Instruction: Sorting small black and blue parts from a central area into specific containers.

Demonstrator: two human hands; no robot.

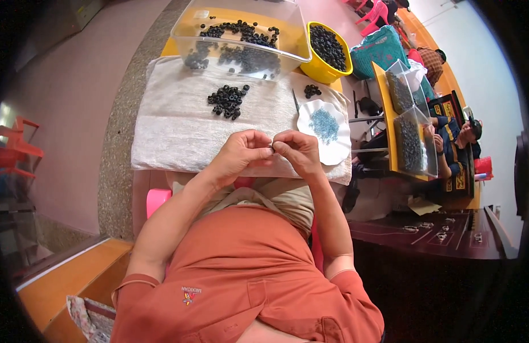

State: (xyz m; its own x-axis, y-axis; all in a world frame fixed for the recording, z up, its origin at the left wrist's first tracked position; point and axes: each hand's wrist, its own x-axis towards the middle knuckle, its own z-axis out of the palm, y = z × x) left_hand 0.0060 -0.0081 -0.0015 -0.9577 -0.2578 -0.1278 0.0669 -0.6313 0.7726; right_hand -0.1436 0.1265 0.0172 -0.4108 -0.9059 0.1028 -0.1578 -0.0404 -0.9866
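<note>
My left hand (241, 153) and my right hand (301, 152) meet above the near edge of a white towel (173, 126). Thumbs and forefingers of both pinch one small black piece (272, 146), mostly hidden by the fingertips; it resembles the loose black ring-like parts. A pile of those black parts (228, 102) lies on the towel beyond my left hand. Close by my right hand is a white wavy-rimmed plate (338, 150) holding many tiny pale-blue pieces (324, 126). Past the plate sits a smaller cluster of black parts (312, 91).
A clear plastic bin (187, 34) with black parts stands at the far side, beside a yellow tub (318, 70) full of them. A thin dark tool (295, 100) lies left of the plate. At right, another person (461, 134) sits by a board with clear boxes (413, 143).
</note>
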